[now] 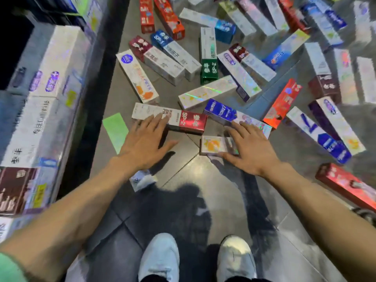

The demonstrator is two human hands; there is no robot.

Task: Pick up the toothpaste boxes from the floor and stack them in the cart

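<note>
Boxes fill the cart (50, 82) at left, many boxes (203, 58) remain scattered, and flat-fingered left hand (145, 139) and right hand (247, 146) grip nothing.

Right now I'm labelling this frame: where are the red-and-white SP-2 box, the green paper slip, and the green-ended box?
SP-2 box (191, 121), head view, red end panel.
Green paper slip (116, 131), head view, centre.
Green-ended box (209, 72), head view, green end.

Grey tiled floor (183, 202) (glossy, shadowed)
</note>
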